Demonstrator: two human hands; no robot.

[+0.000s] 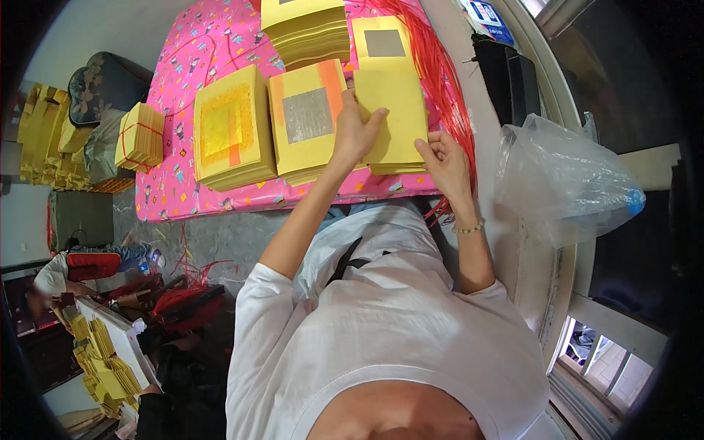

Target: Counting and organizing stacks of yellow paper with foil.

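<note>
White short-sleeved shirt fabric (396,323) fills the lower centre of the view, closest to the lens, with a dark strap (350,265) crossing the chest. Both bare forearms extend upward from it toward the table edge.

Left hand (357,132): forearm runs diagonally up and to the right from the sleeve. The hand lies palm-down, fingers spread and flat, pressing on the left edge of the plain yellow paper stack (396,121). The hand is open, gripping nothing; contact is by fingers and palm only.

Right hand (445,163): forearm rises nearly straight, with a beaded bracelet (468,229) at the wrist. The fingers are curled at the lower right corner of the same stack, and the thumb lies on the top sheet. Whether the fingers pinch sheets at the edge cannot be told.

Plain yellow paper stack: lies on the pink patterned tablecloth (183,81), at the near table edge, between the two hands.

Adjacent items:
- Yellow stack with a silver foil square and orange stripe (306,117), touching the left side of the held stack.
- Yellow stack with a gold foil square (231,132), further left.
- Tied bundle of yellow paper (139,138), near the left table edge.
- Red plastic strings (444,81), lying along the right side of the stacks.
- Clear plastic bag (561,180), to the right, apart from the table.
</note>
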